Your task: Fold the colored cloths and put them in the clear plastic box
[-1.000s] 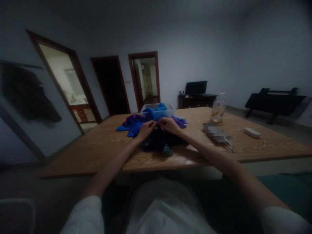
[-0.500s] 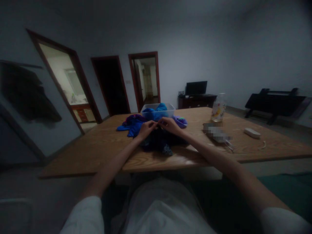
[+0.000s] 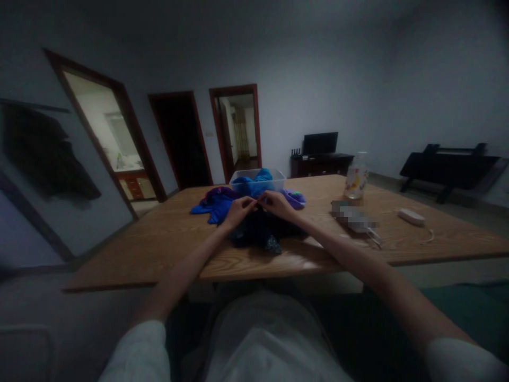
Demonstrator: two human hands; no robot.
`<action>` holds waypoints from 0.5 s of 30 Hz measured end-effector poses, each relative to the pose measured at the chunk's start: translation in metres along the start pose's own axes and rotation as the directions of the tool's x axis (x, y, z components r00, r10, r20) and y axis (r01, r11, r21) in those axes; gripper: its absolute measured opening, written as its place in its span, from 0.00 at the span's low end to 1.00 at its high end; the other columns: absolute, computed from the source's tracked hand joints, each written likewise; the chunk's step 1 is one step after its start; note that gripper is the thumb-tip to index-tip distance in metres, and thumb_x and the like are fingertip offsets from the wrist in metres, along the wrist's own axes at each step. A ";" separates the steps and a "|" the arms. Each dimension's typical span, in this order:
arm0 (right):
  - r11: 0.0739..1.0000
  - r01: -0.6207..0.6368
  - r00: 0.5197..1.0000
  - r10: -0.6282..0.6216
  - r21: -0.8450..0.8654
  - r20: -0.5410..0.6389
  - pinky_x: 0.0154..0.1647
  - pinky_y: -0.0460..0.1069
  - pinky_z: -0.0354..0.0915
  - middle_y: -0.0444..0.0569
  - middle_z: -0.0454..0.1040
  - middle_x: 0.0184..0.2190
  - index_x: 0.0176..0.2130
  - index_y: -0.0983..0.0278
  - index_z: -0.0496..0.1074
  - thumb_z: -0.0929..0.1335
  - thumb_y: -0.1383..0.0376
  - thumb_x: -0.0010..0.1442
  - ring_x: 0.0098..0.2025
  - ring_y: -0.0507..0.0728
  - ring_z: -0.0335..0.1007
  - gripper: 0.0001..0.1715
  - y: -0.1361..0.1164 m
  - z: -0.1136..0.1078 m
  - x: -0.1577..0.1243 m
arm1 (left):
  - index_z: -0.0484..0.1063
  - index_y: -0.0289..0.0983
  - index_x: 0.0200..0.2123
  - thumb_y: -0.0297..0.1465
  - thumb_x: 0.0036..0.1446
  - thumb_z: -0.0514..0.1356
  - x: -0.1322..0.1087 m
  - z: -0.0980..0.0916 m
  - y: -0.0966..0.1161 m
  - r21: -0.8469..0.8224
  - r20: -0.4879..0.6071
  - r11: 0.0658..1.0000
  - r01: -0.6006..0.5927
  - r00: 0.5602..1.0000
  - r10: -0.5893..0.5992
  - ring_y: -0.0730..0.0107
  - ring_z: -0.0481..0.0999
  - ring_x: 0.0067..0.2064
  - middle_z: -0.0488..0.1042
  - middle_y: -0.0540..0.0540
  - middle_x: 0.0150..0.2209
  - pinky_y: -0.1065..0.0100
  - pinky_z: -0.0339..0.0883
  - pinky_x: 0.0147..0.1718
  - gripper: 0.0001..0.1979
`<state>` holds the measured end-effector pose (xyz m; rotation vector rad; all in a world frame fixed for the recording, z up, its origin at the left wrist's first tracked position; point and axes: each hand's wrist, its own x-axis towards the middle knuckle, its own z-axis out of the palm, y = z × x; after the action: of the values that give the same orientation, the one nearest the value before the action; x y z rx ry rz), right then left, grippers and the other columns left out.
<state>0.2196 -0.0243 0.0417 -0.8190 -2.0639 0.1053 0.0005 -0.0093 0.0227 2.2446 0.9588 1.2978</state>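
Note:
My left hand (image 3: 239, 210) and my right hand (image 3: 275, 203) meet at their fingertips over a dark navy cloth (image 3: 254, 231), which lies bunched on the wooden table. Both hands are closed in a pinch on the cloth's upper part; the exact spot between the fingers is too dark to make out. A patterned pale patch shows at the cloth's near end. To the left lies a bright blue cloth (image 3: 219, 209) with a dark purple one (image 3: 218, 194) behind it. A lilac cloth (image 3: 295, 199) sits to the right, beyond my right hand.
Behind my hands stands a clear plastic bin (image 3: 280, 180) holding blue cloth (image 3: 254, 183). On the table's (image 3: 159, 254) right side are a clear decorated jug (image 3: 357, 178), a blurred-out flat object (image 3: 352, 217) with a cord, and a white oblong case (image 3: 411, 217) with a strap.

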 end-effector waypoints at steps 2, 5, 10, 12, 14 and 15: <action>1.000 -0.004 1.000 0.004 -0.002 0.011 0.38 0.48 0.65 0.50 0.81 0.35 0.41 0.65 0.78 0.69 0.63 0.69 0.37 0.55 0.70 0.08 0.001 0.000 0.000 | 0.80 0.39 0.41 0.50 0.65 0.60 0.000 0.000 -0.001 -0.016 -0.009 1.000 -0.005 1.000 0.005 0.61 0.81 0.39 0.83 0.46 0.38 0.65 0.73 0.39 0.21; 1.000 -0.007 1.000 0.007 -0.007 0.014 0.38 0.48 0.65 0.51 0.81 0.36 0.41 0.66 0.78 0.69 0.63 0.69 0.37 0.55 0.70 0.08 0.001 -0.001 0.000 | 0.80 0.39 0.42 0.50 0.65 0.60 0.001 0.000 -0.003 -0.020 -0.020 1.000 -0.011 1.000 0.011 0.61 0.81 0.39 0.83 0.46 0.38 0.65 0.73 0.38 0.21; 1.000 0.004 1.000 -0.004 -0.014 0.018 0.40 0.48 0.66 0.51 0.81 0.38 0.42 0.66 0.77 0.69 0.65 0.68 0.37 0.55 0.70 0.07 -0.001 -0.001 0.000 | 0.80 0.39 0.42 0.50 0.65 0.60 0.001 0.001 -0.004 0.003 -0.014 1.000 -0.009 1.000 0.009 0.61 0.81 0.39 0.83 0.46 0.38 0.64 0.74 0.39 0.20; 1.000 0.011 1.000 -0.011 -0.016 0.023 0.40 0.48 0.66 0.51 0.81 0.39 0.43 0.66 0.77 0.69 0.66 0.68 0.37 0.55 0.71 0.07 -0.002 -0.002 -0.001 | 0.80 0.39 0.42 0.50 0.65 0.60 0.001 0.001 -0.004 0.008 -0.008 1.000 -0.001 1.000 0.001 0.60 0.81 0.39 0.83 0.46 0.37 0.64 0.74 0.40 0.20; 1.000 0.013 1.000 -0.013 -0.020 0.023 0.40 0.48 0.67 0.50 0.81 0.38 0.42 0.65 0.77 0.68 0.66 0.68 0.38 0.55 0.71 0.07 -0.003 -0.002 -0.002 | 0.80 0.39 0.42 0.49 0.65 0.61 0.001 0.000 -0.003 0.014 -0.003 1.000 -0.005 1.000 0.005 0.60 0.82 0.39 0.83 0.46 0.37 0.64 0.74 0.41 0.20; 1.000 0.012 1.000 -0.012 -0.023 0.018 0.40 0.48 0.67 0.50 0.81 0.38 0.42 0.65 0.77 0.68 0.66 0.68 0.38 0.56 0.71 0.07 -0.003 -0.002 -0.002 | 0.80 0.39 0.42 0.49 0.64 0.61 0.001 0.000 -0.003 0.016 -0.002 1.000 -0.009 1.000 0.009 0.60 0.82 0.40 0.83 0.46 0.38 0.63 0.74 0.41 0.19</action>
<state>0.2202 -0.0279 0.0424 -0.8224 -2.0901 0.0826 0.0000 -0.0069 0.0214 2.2629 0.9641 1.3012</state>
